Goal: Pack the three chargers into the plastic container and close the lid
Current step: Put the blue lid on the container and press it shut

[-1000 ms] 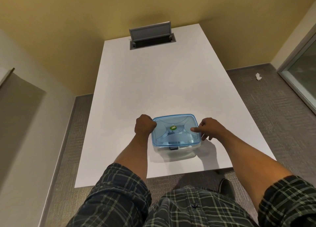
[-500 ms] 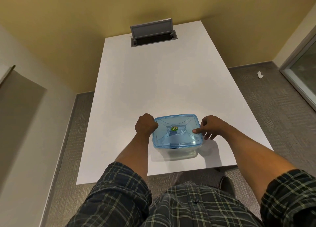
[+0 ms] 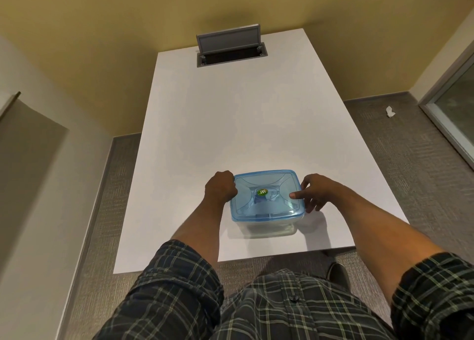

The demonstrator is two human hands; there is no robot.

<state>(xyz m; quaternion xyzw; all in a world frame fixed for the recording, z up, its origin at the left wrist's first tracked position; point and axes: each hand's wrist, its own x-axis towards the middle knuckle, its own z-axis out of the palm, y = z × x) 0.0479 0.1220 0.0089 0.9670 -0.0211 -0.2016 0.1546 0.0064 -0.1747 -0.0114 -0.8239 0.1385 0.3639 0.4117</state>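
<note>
A clear plastic container [image 3: 269,229] stands near the front edge of the white table [image 3: 230,124]. Its translucent blue lid [image 3: 266,194] with a green sticker in the middle sits flat on top. My left hand [image 3: 221,186] is curled into a fist against the lid's left edge. My right hand [image 3: 314,191] rests at the lid's right side, thumb pressed on the lid's rim and fingers down along the container's wall. The chargers are hidden; I cannot make them out through the lid or the wall.
A grey cable hatch [image 3: 230,48] with its flap raised is set into the far end of the table. Grey carpet surrounds the table, with a scrap of white paper [image 3: 390,111] on the floor at the right. A glass door frame [image 3: 454,124] is at the far right.
The lid has dropped level onto the container, and the dark shape seen under its front edge is no longer visible. Both hands stay at the lid's sides.
</note>
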